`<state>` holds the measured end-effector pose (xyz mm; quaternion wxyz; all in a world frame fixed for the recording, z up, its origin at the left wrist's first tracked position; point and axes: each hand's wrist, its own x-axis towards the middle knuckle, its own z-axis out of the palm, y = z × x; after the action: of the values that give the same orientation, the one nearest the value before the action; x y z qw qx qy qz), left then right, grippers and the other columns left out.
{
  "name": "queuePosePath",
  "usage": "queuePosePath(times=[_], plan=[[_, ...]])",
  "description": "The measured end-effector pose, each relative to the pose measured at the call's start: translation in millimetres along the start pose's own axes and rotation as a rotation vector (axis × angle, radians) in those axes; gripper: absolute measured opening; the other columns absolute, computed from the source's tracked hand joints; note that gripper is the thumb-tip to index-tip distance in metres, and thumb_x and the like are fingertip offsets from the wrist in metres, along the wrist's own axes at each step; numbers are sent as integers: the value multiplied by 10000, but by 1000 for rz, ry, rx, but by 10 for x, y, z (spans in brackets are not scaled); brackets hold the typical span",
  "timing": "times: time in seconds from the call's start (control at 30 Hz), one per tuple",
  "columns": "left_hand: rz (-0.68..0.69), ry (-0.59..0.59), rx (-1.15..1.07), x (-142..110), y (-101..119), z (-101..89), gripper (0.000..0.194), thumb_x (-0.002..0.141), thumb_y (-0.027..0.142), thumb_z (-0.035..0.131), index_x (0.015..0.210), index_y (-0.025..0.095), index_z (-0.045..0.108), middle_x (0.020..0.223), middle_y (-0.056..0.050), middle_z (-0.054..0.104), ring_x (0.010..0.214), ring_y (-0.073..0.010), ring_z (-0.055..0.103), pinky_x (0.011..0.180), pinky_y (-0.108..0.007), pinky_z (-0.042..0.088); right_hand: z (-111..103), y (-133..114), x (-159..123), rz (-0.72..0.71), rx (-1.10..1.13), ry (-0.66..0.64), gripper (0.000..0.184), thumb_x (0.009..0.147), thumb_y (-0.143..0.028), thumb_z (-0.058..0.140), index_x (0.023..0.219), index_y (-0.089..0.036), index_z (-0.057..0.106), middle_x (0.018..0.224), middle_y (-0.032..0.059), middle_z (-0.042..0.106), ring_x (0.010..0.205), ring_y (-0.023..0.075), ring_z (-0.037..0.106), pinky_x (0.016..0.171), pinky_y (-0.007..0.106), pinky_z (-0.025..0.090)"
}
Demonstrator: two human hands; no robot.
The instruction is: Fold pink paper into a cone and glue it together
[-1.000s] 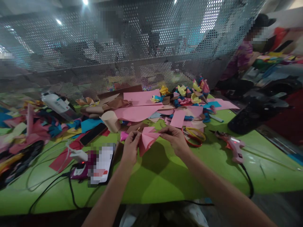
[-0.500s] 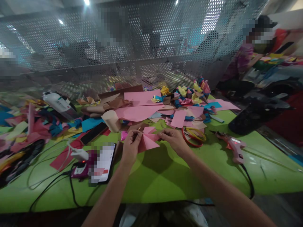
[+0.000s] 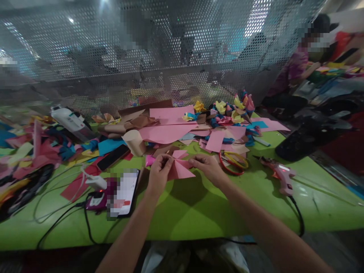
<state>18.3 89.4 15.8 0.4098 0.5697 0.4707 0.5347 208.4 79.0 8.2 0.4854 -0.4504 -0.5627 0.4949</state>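
Observation:
A folded piece of pink paper [image 3: 182, 169] with pointed flaps is held above the green table, between both hands. My left hand [image 3: 160, 170] pinches its left side, near the gathered middle. At the right flap, the thumb and fingertips of my right hand [image 3: 205, 167] are closed on the paper's edge. Just right of that hand lie scissors with red and yellow handles [image 3: 234, 163]. Behind the paper are brown and pink scraps, and a bright pink item [image 3: 149, 160] shows partly beside my left hand.
A pink glue gun [image 3: 280, 174] with a cord lies at the right. On the left are a lit phone [image 3: 125, 193], a dark phone [image 3: 113, 157], a purple power strip [image 3: 95, 201] and cables. Pink sheets [image 3: 167, 133] and crumpled paper flowers [image 3: 220, 107] line the back. A person [image 3: 298, 68] sits far right.
The pink paper's lower flap has swung slightly right and up. Both hands keep their pinch, nearly in place. The view has shifted a little.

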Motion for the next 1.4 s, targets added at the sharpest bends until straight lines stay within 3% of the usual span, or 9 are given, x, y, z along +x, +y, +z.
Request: queuePosePath(times=[0.27, 0.6, 0.87, 1.03, 1.23, 1.4], plan=[[-72, -4, -21, -7, -48, 19, 174, 787, 370, 688, 799, 203, 642, 788, -5, 629, 798, -173, 571, 757, -279, 432, 23, -37, -19, -72, -113, 48, 268, 811, -464, 685, 720, -213, 716, 739, 31, 697, 701, 191, 625, 638, 300, 461], [-117, -9, -21, -11, -40, 34, 242, 768, 427, 691, 789, 195, 624, 782, 1, 629, 798, -167, 566, 735, -258, 435, 31, -38, -5, -52, -109, 59, 350, 727, -534, 744, 687, -192, 679, 691, 25, 674, 644, 169, 578, 559, 264, 413], [-230, -71, -132, -16, -23, 38, 314, 661, 426, 783, 821, 174, 687, 768, -12, 665, 741, -151, 570, 691, -248, 438, 39, 37, 18, -58, -134, 97, 379, 756, -554, 707, 663, -187, 690, 658, 28, 667, 603, 169, 564, 548, 271, 411], [-219, -31, -143, 2, -68, 39, 280, 657, 407, 783, 753, 163, 685, 718, 1, 659, 707, -135, 561, 691, -243, 431, 25, 47, 25, -72, -145, 91, 338, 775, -519, 706, 687, -193, 735, 671, 26, 683, 645, 185, 595, 584, 279, 436], [-136, -19, -24, 12, -70, 4, 237, 733, 391, 718, 782, 160, 691, 735, -17, 682, 729, -152, 594, 694, -252, 442, -8, -61, -34, -92, -88, -18, 400, 923, -528, 536, 919, -217, 789, 876, 49, 750, 853, 230, 676, 743, 331, 506], [-27, -40, 106, -35, -22, 21, 185, 785, 353, 656, 784, 169, 668, 722, -9, 667, 711, -153, 592, 677, -254, 440, 18, 5, -47, -157, -319, 23, 273, 853, -455, 681, 819, -195, 759, 756, 36, 723, 682, 178, 615, 614, 277, 441]])
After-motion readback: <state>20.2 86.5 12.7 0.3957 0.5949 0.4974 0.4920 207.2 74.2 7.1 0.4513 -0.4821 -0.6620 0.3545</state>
